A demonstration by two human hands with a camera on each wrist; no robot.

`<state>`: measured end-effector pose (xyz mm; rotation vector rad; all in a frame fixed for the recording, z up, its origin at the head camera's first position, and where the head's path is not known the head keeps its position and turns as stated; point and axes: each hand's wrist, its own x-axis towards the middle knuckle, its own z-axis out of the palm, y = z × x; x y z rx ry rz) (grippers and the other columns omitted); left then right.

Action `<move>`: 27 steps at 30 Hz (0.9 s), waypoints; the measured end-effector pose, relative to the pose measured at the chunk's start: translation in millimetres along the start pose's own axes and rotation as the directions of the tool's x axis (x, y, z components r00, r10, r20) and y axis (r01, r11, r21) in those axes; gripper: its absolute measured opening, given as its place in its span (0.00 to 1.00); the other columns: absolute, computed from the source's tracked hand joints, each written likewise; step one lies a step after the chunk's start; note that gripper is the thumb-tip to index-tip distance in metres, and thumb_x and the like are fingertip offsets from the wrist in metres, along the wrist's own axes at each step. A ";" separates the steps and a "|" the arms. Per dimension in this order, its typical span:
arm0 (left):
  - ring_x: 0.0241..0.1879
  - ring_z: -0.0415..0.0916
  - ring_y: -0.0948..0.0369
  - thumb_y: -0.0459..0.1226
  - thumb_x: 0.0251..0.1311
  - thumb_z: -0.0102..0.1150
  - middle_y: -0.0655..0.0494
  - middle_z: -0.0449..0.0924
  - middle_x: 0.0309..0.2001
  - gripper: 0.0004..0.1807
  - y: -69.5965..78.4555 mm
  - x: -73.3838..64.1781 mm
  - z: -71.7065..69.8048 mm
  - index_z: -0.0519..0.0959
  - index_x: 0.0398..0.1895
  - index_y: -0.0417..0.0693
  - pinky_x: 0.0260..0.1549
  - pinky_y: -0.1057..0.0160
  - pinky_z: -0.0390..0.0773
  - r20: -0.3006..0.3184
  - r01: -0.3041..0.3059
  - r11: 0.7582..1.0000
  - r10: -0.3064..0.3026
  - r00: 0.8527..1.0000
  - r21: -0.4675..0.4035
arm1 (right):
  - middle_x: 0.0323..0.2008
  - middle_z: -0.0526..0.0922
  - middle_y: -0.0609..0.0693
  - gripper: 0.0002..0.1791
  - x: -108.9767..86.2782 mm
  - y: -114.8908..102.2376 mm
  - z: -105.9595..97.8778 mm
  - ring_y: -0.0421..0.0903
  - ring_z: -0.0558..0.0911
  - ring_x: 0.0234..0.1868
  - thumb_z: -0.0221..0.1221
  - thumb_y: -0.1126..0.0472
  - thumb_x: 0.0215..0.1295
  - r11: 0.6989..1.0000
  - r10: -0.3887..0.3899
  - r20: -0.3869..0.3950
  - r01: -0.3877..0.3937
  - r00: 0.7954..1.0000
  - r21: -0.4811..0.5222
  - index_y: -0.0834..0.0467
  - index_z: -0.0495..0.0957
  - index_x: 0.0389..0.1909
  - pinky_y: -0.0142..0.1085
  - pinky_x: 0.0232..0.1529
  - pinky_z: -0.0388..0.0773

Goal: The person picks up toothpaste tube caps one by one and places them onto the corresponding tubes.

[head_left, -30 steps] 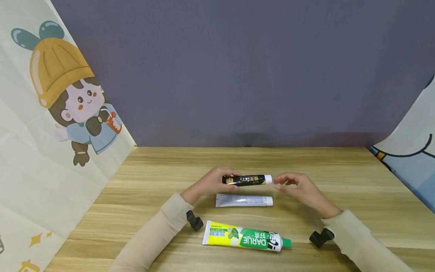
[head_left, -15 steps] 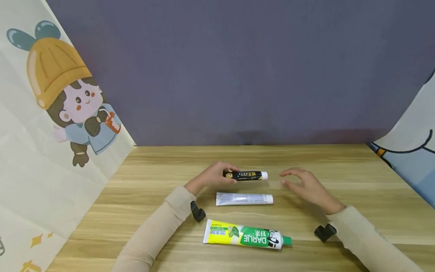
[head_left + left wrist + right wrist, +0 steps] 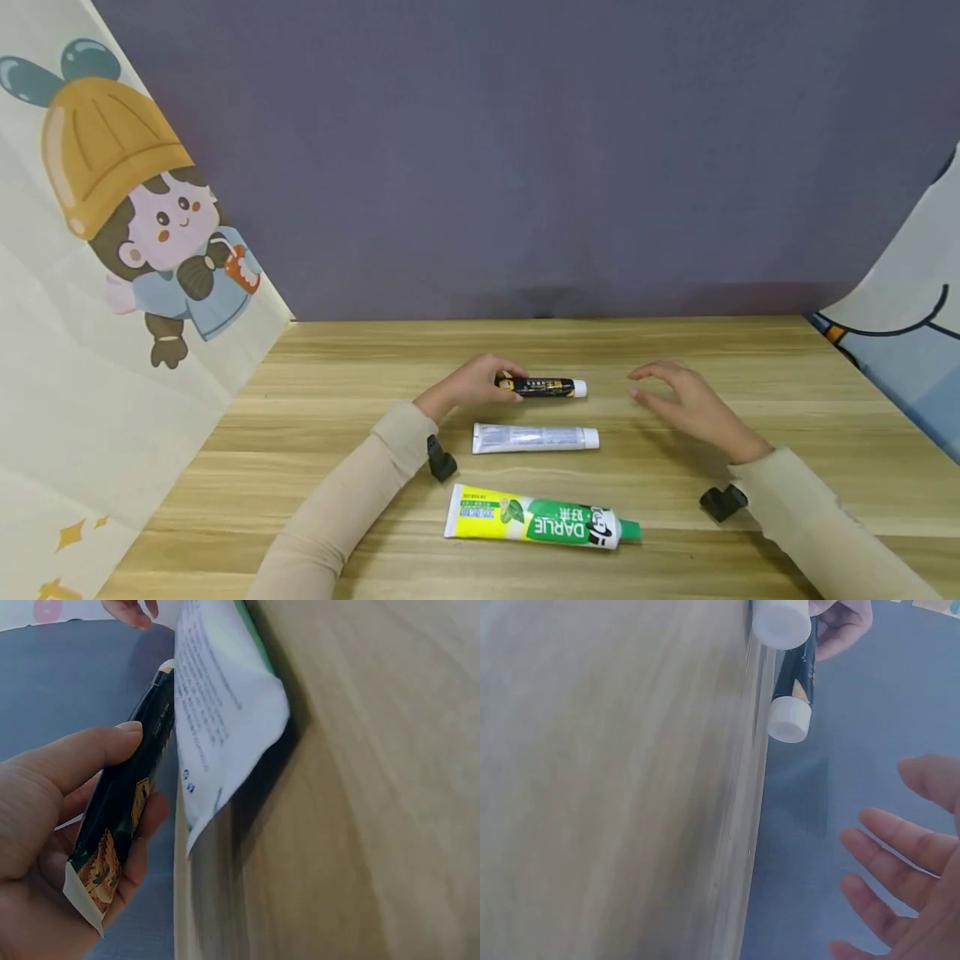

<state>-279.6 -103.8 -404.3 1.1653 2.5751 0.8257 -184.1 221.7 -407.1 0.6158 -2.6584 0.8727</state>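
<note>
My left hand (image 3: 477, 384) grips the crimped end of a black toothpaste tube (image 3: 543, 387) with a white cap that points right. In the left wrist view the thumb lies on one side of the black tube (image 3: 142, 761), the fingers on the other. My right hand (image 3: 690, 402) is apart from the tube, right of its cap, with fingers spread and nothing held; the right wrist view shows those loose fingers (image 3: 889, 866). Nearer than the black tube lies a white toothpaste tube (image 3: 534, 438). Closest to me is a larger yellow-and-green Darlie toothpaste tube (image 3: 540, 518).
All three tubes lie roughly parallel on a wooden table (image 3: 360, 492), caps to the right. A dark grey panel (image 3: 525, 167) rises behind the table. A printed cloth (image 3: 67, 400) hangs on the left, another (image 3: 907, 308) on the right.
My left hand has moved the black tube slightly away from me and down toward the table. My right hand has drawn away from its cap to the right. The other tubes stay put.
</note>
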 end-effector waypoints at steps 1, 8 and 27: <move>0.55 0.73 0.56 0.40 0.54 0.67 0.51 0.78 0.54 0.22 -1.2 0.8 0.7 0.79 0.53 0.45 0.55 0.60 0.71 -0.001 -0.005 1.000 0.005 1.000 0.003 | 0.48 0.80 0.61 0.15 0.3 -0.1 -0.1 0.62 0.75 0.51 0.60 0.59 0.64 1.000 -0.005 0.000 0.005 1.000 -0.003 0.64 0.79 0.46 0.59 0.51 0.68; 0.51 0.76 0.56 0.37 0.51 0.70 0.50 0.81 0.50 0.21 -1.3 1.8 5.1 0.81 0.50 0.42 0.52 0.62 0.73 0.000 0.019 1.000 -0.019 1.000 0.011 | 0.46 0.81 0.61 0.15 3.1 -1.4 -5.4 0.62 0.75 0.50 0.62 0.63 0.60 0.997 -0.048 -0.009 0.048 0.999 -0.064 0.66 0.78 0.46 0.57 0.50 0.68; 0.62 0.67 0.55 0.43 0.62 0.60 0.52 0.69 0.64 0.28 -1.5 -14.9 -8.0 0.69 0.64 0.45 0.59 0.56 0.68 0.070 0.119 0.990 -0.125 0.990 0.074 | 0.50 0.77 0.66 0.23 2.5 9.4 -10.5 0.67 0.67 0.56 0.61 0.53 0.62 0.969 -0.048 -0.019 0.042 0.999 -0.242 0.67 0.76 0.49 0.62 0.57 0.56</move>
